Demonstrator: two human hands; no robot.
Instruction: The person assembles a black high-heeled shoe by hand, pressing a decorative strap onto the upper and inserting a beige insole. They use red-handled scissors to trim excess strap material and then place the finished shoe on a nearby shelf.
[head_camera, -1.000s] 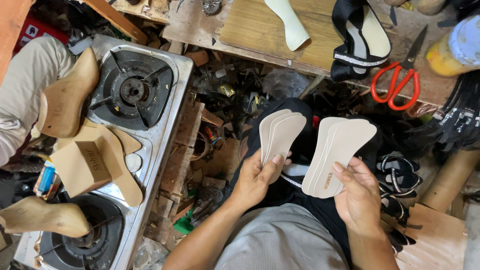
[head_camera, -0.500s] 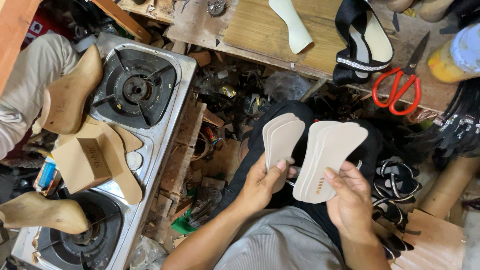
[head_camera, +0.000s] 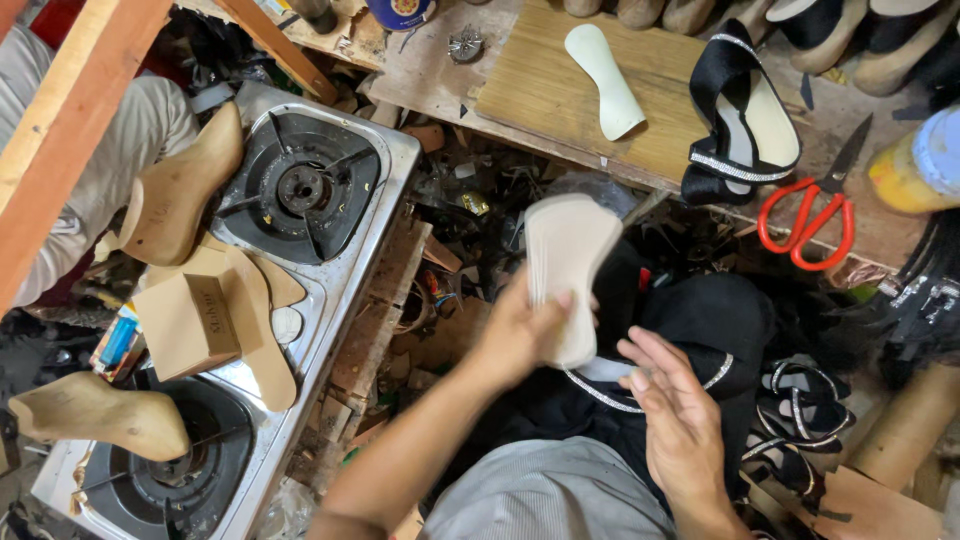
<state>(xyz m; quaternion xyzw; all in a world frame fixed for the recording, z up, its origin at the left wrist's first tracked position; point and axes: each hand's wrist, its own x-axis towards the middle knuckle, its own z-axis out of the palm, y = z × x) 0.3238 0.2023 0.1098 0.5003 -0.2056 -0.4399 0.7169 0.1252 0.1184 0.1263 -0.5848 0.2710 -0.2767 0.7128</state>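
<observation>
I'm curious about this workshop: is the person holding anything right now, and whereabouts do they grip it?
The left hand grips a stack of pale insoles around its lower half. The right hand is open, holding nothing.

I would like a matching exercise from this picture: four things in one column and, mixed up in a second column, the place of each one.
Things:
1. stack of insoles
2. red scissors
3. wooden shoe last
4. single white insole

Places:
A. lying on the pale wooden board at the top
B. on the gas stove, beside the upper burner
C. held in the left hand
D. on the workbench, right of the black sandal

Pairs: 1-C, 2-D, 3-B, 4-A
</observation>
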